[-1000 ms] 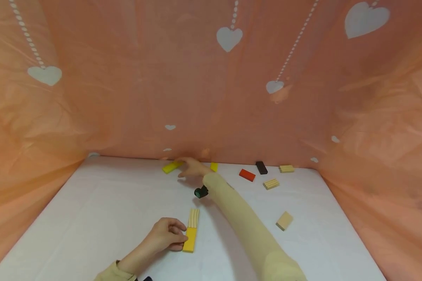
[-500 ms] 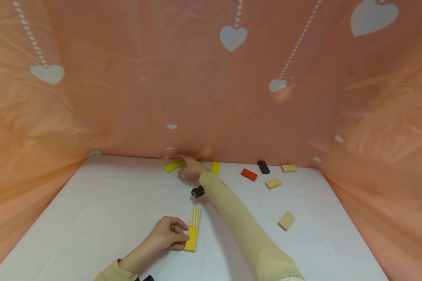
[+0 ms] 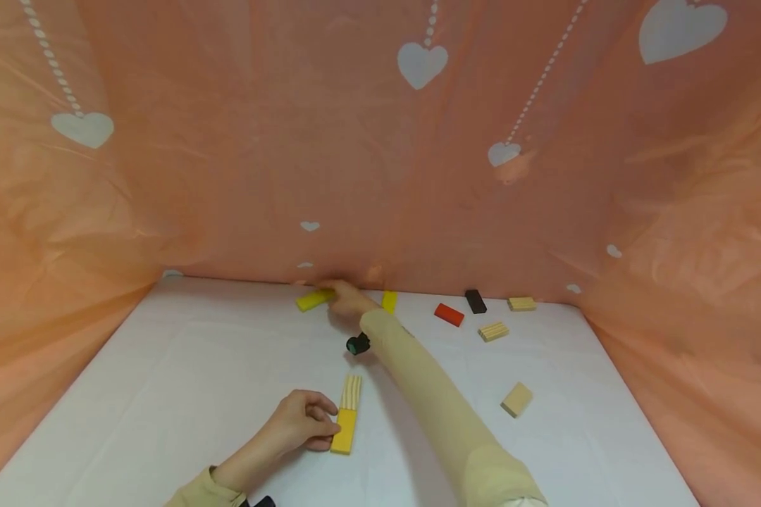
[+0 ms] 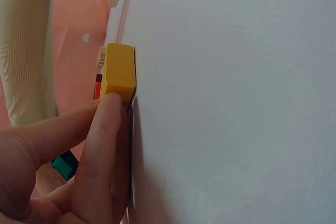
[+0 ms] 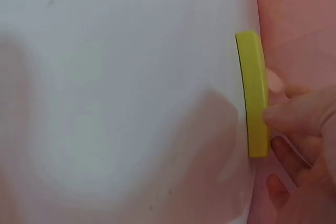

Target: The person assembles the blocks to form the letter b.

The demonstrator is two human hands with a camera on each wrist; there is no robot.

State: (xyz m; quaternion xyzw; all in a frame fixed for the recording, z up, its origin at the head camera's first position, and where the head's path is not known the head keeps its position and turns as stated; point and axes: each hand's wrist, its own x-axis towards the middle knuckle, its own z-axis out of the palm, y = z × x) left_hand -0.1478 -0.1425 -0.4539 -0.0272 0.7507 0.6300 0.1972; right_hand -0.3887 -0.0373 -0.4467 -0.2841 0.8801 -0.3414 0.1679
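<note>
My left hand rests beside an orange-yellow block, its thumb tip at the block's left edge. In the left wrist view, fingertips touch the end of that yellow block. A grooved pale wooden block stands end to end with it, in line on the far side. Far back, by the curtain, my right hand pinches a lime-yellow block. In the right wrist view the thumb lies on one long side of the lime-yellow block, with another fingertip behind it.
Another yellow block lies right of the right hand. Further right are a red block, a black block, grooved pale blocks and a plain wooden block. A pink curtain encloses the white table.
The right hand's fingers have closed in on the lime-yellow block at the back. My left hand has stayed by the orange-yellow block. The head view has shifted slightly.
</note>
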